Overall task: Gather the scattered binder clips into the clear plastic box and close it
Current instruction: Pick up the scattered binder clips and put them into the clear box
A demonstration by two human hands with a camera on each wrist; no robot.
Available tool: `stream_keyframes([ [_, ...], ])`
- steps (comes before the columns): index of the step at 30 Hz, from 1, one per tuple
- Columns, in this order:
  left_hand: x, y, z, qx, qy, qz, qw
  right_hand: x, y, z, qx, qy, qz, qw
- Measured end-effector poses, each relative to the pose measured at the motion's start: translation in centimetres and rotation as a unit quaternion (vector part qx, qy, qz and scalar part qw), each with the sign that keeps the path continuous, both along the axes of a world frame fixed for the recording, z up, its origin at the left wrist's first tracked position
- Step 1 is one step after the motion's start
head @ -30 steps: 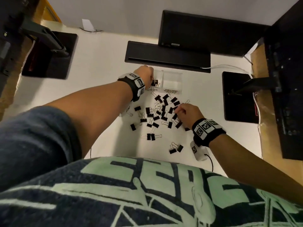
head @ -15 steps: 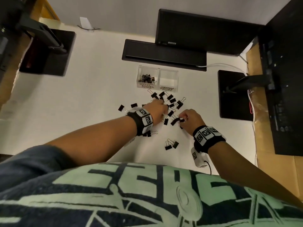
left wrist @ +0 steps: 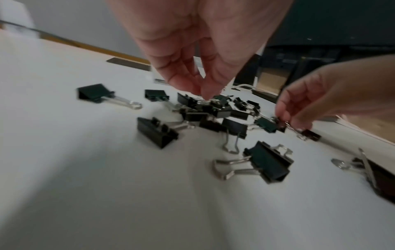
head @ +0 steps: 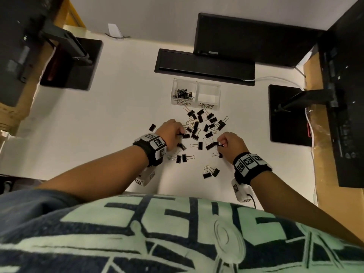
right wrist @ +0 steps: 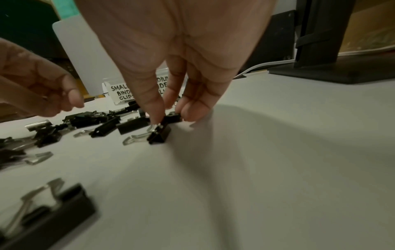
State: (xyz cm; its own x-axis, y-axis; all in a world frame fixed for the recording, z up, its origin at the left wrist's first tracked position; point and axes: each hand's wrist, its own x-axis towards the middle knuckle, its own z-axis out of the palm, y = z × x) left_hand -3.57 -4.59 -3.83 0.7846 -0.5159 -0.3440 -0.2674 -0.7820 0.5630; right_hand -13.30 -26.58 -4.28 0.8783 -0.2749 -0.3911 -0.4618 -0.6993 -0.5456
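Several black binder clips (head: 199, 125) lie scattered on the white table. Behind them stands the clear plastic box (head: 182, 103), open, with several clips in its left compartment, labelled "small"; the right one (head: 208, 95) looks empty. My left hand (head: 179, 133) is at the pile's left side, and its curled fingertips (left wrist: 205, 94) pinch down on a clip's wire there. My right hand (head: 220, 143) pinches a small clip (right wrist: 160, 133) at the pile's right edge, with the thumb on its wire handle. The box (right wrist: 119, 94) shows behind the fingers in the right wrist view.
A long black bar (head: 204, 66) and a dark monitor (head: 246, 40) stand just behind the box. Black stand bases sit at the left (head: 72, 64) and right (head: 289, 113). A white cable (head: 275, 78) runs at the back right. More clips (head: 210, 172) lie near the table's front edge.
My left hand has come back from the box's left compartment to the left side of the pile. My right hand has stayed at the pile's right edge, pinching a clip.
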Motion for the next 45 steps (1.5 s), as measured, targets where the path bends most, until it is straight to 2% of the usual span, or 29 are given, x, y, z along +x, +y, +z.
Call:
stream_keyframes([
  [2,0.1,0.8,0.2,0.011,0.02,0.026,0.999,0.2,0.1,0.0,-0.003,0.004,0.003,1.0],
  [5,-0.2,1.6,0.3,0.022,0.043,0.003,0.999,0.4,-0.1,0.1,0.02,0.009,-0.03,0.999],
  [8,-0.6,1.8,0.1,0.028,0.048,-0.021,0.998,0.5,-0.5,0.3,0.072,-0.002,-0.1,0.992],
  [10,-0.7,1.8,-0.2,0.033,0.035,-0.03,0.998,0.7,-1.0,0.6,0.134,-0.01,-0.172,0.976],
  [12,-0.7,1.9,-0.5,0.038,0.022,-0.04,0.998,1.1,-1.4,1.0,0.246,-0.021,-0.255,0.935],
  [14,-0.6,2.0,-0.8,0.045,0.011,-0.057,0.997,1.4,-1.7,1.3,0.36,-0.026,-0.338,0.869],
  [16,-0.5,2.1,-1.1,0.056,-0.004,-0.073,0.996,1.7,-1.7,1.7,0.433,-0.01,-0.385,0.815],
  [18,-0.4,2.1,-1.3,0.062,-0.022,-0.089,0.994,1.8,-1.5,1.9,0.472,0.012,-0.401,0.785],
  [19,-0.3,2.1,-1.3,0.064,-0.032,-0.098,0.993,1.8,-1.3,2.1,0.472,0.021,-0.394,0.788],
  [20,-0.4,2.2,-1.4,0.062,-0.044,-0.107,0.991,1.8,-1.2,1.9,0.441,0.029,-0.37,0.818],
  [22,-0.5,2.4,-1.5,0.06,-0.07,-0.124,0.988,1.5,-0.8,1.8,0.297,0.048,-0.257,0.918],
  [23,-0.5,2.5,-1.5,0.062,-0.082,-0.131,0.986,1.4,-0.7,1.6,0.217,0.055,-0.191,0.956],
  [25,-0.7,2.6,-1.6,0.062,-0.096,-0.138,0.984,1.1,-0.3,1.1,0.116,0.055,-0.099,0.987],
  [29,-0.6,2.4,-1.4,0.044,-0.09,-0.115,0.988,0.7,0.4,0.1,0.015,0.031,-0.01,0.999],
  [33,-0.7,1.7,-1.4,0.038,-0.076,-0.11,0.99,0.5,0.7,-0.2,-0.02,0.013,0.021,0.999],
  [36,-0.6,1.0,-1.3,0.05,-0.068,-0.107,0.991,0.6,0.6,-0.2,-0.01,0.016,-0.001,1.0],
  [39,-0.4,0.3,-1.3,0.054,-0.065,-0.12,0.989,0.8,0.3,0.2,0.037,0.012,-0.049,0.998],
  [45,-0.5,-0.4,-1.1,0.079,-0.117,-0.208,0.968,3.5,-0.1,2.3,0.141,0.002,-0.137,0.981],
])
